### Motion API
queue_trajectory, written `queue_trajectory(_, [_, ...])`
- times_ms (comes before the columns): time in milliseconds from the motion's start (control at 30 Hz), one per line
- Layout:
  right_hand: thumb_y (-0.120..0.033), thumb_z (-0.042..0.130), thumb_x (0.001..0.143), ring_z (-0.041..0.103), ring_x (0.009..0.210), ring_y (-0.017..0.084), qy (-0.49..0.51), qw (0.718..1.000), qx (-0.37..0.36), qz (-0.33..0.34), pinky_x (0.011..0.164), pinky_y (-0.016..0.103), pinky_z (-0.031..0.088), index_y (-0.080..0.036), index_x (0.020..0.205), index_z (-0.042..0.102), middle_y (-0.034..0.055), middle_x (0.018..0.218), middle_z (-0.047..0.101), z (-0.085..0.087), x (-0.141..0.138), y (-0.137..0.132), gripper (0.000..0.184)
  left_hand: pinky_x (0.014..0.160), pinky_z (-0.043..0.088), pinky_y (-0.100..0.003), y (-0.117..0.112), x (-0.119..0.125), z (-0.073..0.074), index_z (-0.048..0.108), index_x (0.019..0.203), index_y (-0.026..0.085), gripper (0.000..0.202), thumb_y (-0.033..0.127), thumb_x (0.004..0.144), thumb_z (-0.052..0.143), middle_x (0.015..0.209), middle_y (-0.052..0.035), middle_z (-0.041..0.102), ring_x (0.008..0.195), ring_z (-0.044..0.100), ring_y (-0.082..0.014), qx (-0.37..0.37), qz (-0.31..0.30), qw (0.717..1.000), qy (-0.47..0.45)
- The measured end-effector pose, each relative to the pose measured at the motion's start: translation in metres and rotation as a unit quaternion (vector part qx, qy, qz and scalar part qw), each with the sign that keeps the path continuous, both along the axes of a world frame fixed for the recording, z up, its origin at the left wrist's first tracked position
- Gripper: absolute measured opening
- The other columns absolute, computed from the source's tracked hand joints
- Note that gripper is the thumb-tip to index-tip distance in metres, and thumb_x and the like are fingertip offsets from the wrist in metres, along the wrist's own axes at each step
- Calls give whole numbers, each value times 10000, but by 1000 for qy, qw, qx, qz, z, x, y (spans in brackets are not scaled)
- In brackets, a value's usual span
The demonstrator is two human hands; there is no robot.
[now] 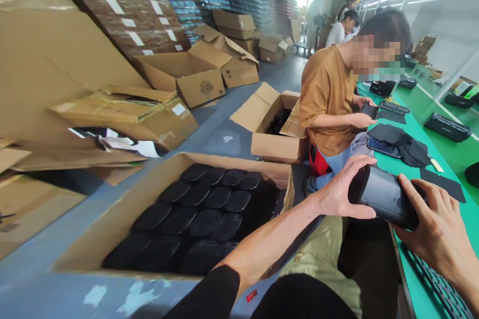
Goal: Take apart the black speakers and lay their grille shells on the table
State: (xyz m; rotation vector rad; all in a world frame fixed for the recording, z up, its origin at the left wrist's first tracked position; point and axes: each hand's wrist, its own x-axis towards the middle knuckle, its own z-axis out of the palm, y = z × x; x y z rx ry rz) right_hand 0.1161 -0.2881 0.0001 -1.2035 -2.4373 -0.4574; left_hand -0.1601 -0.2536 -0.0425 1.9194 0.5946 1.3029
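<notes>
Open cardboard box [112, 219], rows of black cases [198, 214] inside, left hand [342, 192] and right hand [437, 224] with fingers clamped on a separate black case [385, 197], green counter [456, 209] just beside.

Glossy black rounded plastic casing [385, 197], dark end tilted left, held in midair
</notes>
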Motion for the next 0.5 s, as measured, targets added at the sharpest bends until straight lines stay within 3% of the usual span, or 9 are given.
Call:
queue_trajectory(133, [-570, 750, 902, 485, 1419, 504, 122, 990, -66, 8, 1160, 742, 349, -388, 1721, 287, 176, 1563, 503, -1, 27, -5, 959, 1261, 328, -552, -1, -2, -1, 506, 1528, 253, 1006, 627, 682, 901, 1548, -135, 475, 1420, 472, -409, -53, 12, 997, -62])
queue_trajectory(200, [-681, 791, 838, 381, 1528, 489, 246, 958, -148, -10, 1231, 719, 291, -387, 1726, 266, 151, 1681, 400, -6, 45, -9, 1073, 1233, 345, -541, -1, -5, -4, 516, 1505, 252, 1003, 645, 664, 895, 1524, -124, 496, 1385, 488, -404, -86, 12, 992, -89])
queue_trajectory(267, [-684, 812, 820, 338, 1575, 445, 346, 905, -243, -32, 1264, 660, 291, -380, 1725, 236, 134, 1739, 327, -13, 57, -14, 1115, 1179, 387, -509, 0, -7, -8, 510, 1496, 250, 1009, 625, 645, 901, 1465, -114, 531, 1323, 518, -381, -118, 4, 988, -103])
queue_trajectory(333, [-637, 838, 817, 355, 1575, 405, 400, 862, -309, -45, 1290, 602, 276, -367, 1695, 285, 122, 1733, 346, -19, 60, -19, 1072, 1088, 440, -451, 0, -7, -11, 494, 1498, 250, 996, 593, 652, 893, 1380, -98, 569, 1225, 558, -335, -148, -15, 982, -115])
queue_trajectory(400, [-600, 880, 787, 362, 1572, 386, 422, 844, -329, -50, 1307, 562, 249, -357, 1648, 366, 110, 1715, 376, -21, 58, -21, 1032, 992, 464, -391, -1, -6, -12, 479, 1498, 255, 978, 566, 663, 882, 1306, -80, 588, 1134, 574, -291, -168, -35, 976, -133])
queue_trajectory(500, [-625, 912, 738, 369, 1566, 391, 445, 832, -328, -35, 1294, 561, 272, -357, 1652, 354, 115, 1716, 380, -19, 52, -22, 1105, 939, 461, -357, -1, -5, -12, 486, 1480, 264, 966, 540, 647, 891, 1295, -72, 590, 1107, 575, -274, -169, -48, 972, -155])
